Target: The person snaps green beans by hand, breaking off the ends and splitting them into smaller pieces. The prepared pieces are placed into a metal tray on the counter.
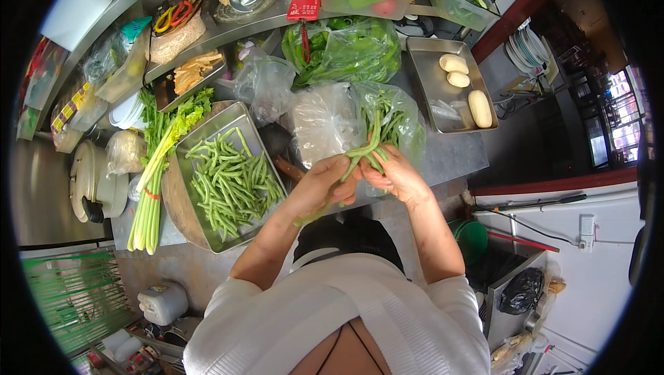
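Note:
Several long green beans (366, 145) are gripped between my two hands, above the table's front edge. My left hand (324, 187) is closed around them, and bean ends hang below it near my wrist. My right hand (397, 176) pinches the same beans from the other side. Just beyond my fingers lies a clear plastic bag (404, 120) with more long beans inside. To the left, a metal tray (275, 176) holds a heap of short green bean pieces (232, 185). It rests partly on a round wooden board (181, 202).
Celery (149, 209) lies left of the bean tray. A metal tray (429, 85) with peeled pale vegetables (478, 108) stands at the right. Farther back are a bag of green peppers (346, 50) and a plastic tub (366, 3) of peppers. A green bucket (470, 240) is low on the right.

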The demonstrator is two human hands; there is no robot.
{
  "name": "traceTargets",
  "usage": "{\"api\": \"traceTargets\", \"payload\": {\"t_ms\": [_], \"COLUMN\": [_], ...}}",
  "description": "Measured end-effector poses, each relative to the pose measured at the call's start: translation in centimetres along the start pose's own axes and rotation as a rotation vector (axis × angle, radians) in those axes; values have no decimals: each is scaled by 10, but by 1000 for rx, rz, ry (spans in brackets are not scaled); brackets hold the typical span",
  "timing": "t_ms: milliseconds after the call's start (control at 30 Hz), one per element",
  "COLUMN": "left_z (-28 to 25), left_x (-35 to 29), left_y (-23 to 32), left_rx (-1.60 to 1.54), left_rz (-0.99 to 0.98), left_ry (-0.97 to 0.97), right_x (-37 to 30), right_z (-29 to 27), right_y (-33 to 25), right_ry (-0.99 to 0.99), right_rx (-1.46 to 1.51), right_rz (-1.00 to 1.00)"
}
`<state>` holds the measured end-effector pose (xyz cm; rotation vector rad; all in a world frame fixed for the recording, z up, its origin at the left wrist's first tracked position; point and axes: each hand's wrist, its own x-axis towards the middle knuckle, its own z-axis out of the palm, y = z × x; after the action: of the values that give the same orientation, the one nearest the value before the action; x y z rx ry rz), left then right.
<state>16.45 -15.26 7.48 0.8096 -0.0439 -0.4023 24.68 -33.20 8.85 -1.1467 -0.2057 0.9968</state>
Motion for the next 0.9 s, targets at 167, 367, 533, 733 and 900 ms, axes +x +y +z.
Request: {"api": "traceTargets", "payload": {"t_ms": [167,367,533,733,900], "left_z": [-13,-28,-12,6,-3], "left_x": [-8,-20,-16,9,34], "left_y": [15,-2,0,-16,-50], "left_rx": [330,433,678,540,464], "left_rz": [-122,41,21,172,339], "left_ry": [95,210,70,178,355], "right_x": [-1,4,-4,-22,-12], "right_z": [-1,8,4,25,40], "right_y": [20,40,73,73,74], "right_ry": [-104,-487,-279,159,575], "right_rx": [141,445,418,286,-319], "right_rz": [59,149,266,-114,-568]}}
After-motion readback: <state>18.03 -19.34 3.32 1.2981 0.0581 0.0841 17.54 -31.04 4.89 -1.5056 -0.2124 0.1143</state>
